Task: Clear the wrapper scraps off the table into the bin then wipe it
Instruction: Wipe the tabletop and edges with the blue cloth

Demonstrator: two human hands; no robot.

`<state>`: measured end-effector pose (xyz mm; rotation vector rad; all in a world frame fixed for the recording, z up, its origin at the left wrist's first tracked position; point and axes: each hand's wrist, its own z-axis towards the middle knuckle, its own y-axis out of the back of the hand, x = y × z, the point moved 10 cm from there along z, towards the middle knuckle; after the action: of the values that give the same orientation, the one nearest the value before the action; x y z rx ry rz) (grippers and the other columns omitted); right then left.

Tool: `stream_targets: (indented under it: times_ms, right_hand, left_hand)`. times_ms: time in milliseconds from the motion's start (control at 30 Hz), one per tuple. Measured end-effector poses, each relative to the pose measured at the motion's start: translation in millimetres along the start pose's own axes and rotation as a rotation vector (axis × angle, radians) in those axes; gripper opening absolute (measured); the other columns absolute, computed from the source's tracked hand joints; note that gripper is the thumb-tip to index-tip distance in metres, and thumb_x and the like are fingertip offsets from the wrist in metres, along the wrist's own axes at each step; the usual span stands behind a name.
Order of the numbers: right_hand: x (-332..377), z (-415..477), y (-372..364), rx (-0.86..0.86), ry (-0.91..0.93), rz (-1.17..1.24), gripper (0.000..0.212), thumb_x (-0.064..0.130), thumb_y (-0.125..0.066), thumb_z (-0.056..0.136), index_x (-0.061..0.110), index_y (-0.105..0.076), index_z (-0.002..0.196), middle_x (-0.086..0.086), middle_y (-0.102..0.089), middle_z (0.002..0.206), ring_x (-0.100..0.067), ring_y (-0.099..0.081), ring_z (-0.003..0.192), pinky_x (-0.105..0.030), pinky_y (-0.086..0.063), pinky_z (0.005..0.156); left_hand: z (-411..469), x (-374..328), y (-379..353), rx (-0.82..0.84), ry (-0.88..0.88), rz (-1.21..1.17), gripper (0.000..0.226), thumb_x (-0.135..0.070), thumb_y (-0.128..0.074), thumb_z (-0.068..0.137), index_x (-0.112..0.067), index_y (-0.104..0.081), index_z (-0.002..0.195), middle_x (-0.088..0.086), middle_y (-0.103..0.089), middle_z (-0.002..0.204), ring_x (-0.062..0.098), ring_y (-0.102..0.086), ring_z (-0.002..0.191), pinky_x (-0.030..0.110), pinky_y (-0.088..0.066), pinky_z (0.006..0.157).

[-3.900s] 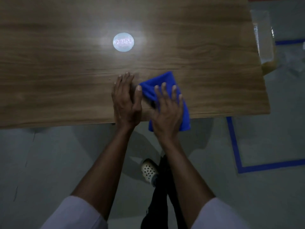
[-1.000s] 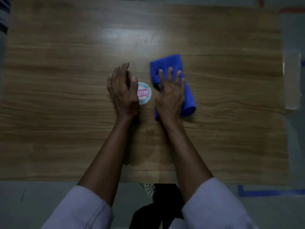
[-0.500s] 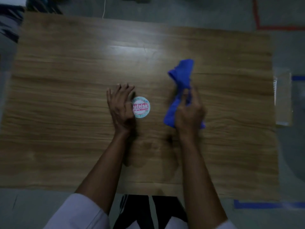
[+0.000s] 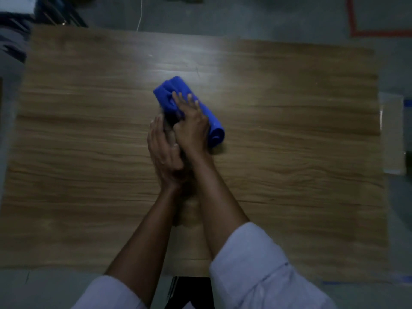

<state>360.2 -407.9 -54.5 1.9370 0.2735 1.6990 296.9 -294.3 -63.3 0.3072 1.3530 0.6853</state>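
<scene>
The left hand [image 4: 165,150] stands on edge on the worktop [image 4: 89,152], its grip released, and shadow hides whatever lies under its palm. Touching it, the right hand [image 4: 192,128] presses straight fingers on the rolled blue cloth [image 4: 216,132] at mid-worktop. A blurred clear container [image 4: 392,134] stands off the right edge.

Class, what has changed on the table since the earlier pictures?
The right hand brought the blue cloth leftward and down, and now presses it beside the left hand. The round sticker is no longer in view. The left hand stays on the table.
</scene>
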Motion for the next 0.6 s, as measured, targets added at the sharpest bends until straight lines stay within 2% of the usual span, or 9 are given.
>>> stream_targets:
  times_ms: [33,100,167,233,300,367,467,533,600]
  right_hand:
    - [2.9,-0.4,-2.5,0.021,-0.087,0.123,0.053,-0.003,-0.057,0.091,0.017,-0.062,0.140,-0.012,-0.061,0.141,-0.025,-0.053,0.135,-0.034,-0.039,0.110]
    - [-7.4,0.3,-0.8,0.043,-0.280,0.463,0.044,0.000,-0.062,0.095,0.010,-0.062,0.139,-0.013,-0.068,0.131,-0.017,-0.064,0.116,-0.035,-0.050,0.101]
    - [-28.5,-3.5,19.0,-0.009,-0.401,0.662,0.039,0.000,-0.063,0.096,0.000,-0.062,0.135,-0.014,-0.070,0.124,-0.019,-0.066,0.107,-0.047,-0.053,0.103]
    - [-48.8,-13.6,80.8,-0.178,-0.391,0.483,0.039,0.006,-0.065,0.095,0.003,-0.064,0.134,-0.011,-0.071,0.125,-0.022,-0.068,0.112,-0.049,-0.052,0.104]
    - [-76.3,-24.7,160.0,-0.391,-0.347,0.166,0.039,0.013,-0.065,0.097,0.009,-0.063,0.137,-0.006,-0.068,0.132,-0.022,-0.064,0.122,-0.035,-0.048,0.108]
    - [-104.2,-23.1,213.2,-0.444,-0.287,-0.069,0.045,0.030,-0.059,0.101,0.015,-0.057,0.144,-0.006,-0.057,0.147,-0.023,-0.051,0.138,-0.031,-0.037,0.115]
    - [-141.9,5.4,196.2,-0.263,-0.307,-0.467,0.066,0.054,-0.046,0.100,0.021,-0.037,0.157,-0.013,-0.026,0.166,-0.036,-0.013,0.156,-0.048,-0.006,0.125]
    - [-132.2,24.5,165.4,-0.298,-0.218,-0.558,0.070,0.049,-0.049,0.096,0.018,-0.037,0.157,-0.018,-0.023,0.166,-0.044,-0.012,0.154,-0.050,-0.003,0.124]
    - [-108.3,39.6,134.9,-0.311,-0.141,-0.542,0.065,0.031,-0.054,0.093,0.016,-0.041,0.155,-0.018,-0.029,0.164,-0.044,-0.017,0.153,-0.048,-0.006,0.124]
  left_hand:
    - [-0.7,2.3,4.0,-0.022,0.039,-0.030,0.068,-0.037,-0.034,0.094,0.001,-0.042,0.149,0.021,-0.046,0.151,0.036,-0.042,0.140,0.058,-0.033,0.114]
    - [-1.1,4.0,3.8,-0.028,0.067,-0.065,0.065,-0.037,-0.038,0.091,0.001,-0.052,0.141,0.021,-0.053,0.142,0.038,-0.047,0.133,0.058,-0.038,0.109]
    - [-1.9,9.4,4.1,-0.040,0.132,-0.187,0.059,-0.030,-0.044,0.084,-0.001,-0.058,0.134,0.021,-0.056,0.134,0.041,-0.053,0.127,0.060,-0.043,0.104]
    - [3.4,9.3,4.6,-0.049,0.157,-0.188,0.057,-0.021,-0.046,0.077,-0.002,-0.062,0.128,0.019,-0.059,0.128,0.042,-0.055,0.124,0.060,-0.045,0.104]
    - [15.2,-4.5,0.1,-0.037,0.036,0.108,0.052,-0.019,-0.046,0.077,-0.003,-0.066,0.123,0.017,-0.063,0.129,0.043,-0.054,0.126,0.055,-0.039,0.112]
    - [30.3,-19.5,-16.3,-0.001,-0.077,0.304,0.048,-0.020,-0.048,0.083,-0.006,-0.066,0.126,0.014,-0.060,0.140,0.039,-0.049,0.135,0.049,-0.029,0.119]
    - [58.6,-28.4,-45.0,0.054,-0.153,0.341,0.048,-0.022,-0.048,0.089,-0.008,-0.065,0.131,0.012,-0.058,0.146,0.037,-0.045,0.142,0.047,-0.024,0.121]
    - [74.7,-30.4,-57.6,0.099,-0.196,0.320,0.049,-0.024,-0.044,0.092,-0.008,-0.064,0.134,0.011,-0.057,0.147,0.036,-0.044,0.143,0.047,-0.024,0.121]
    - [88.1,-29.4,-65.3,0.140,-0.194,0.266,0.052,-0.027,-0.040,0.094,-0.007,-0.062,0.137,0.012,-0.055,0.149,0.034,-0.042,0.145,0.045,-0.023,0.121]
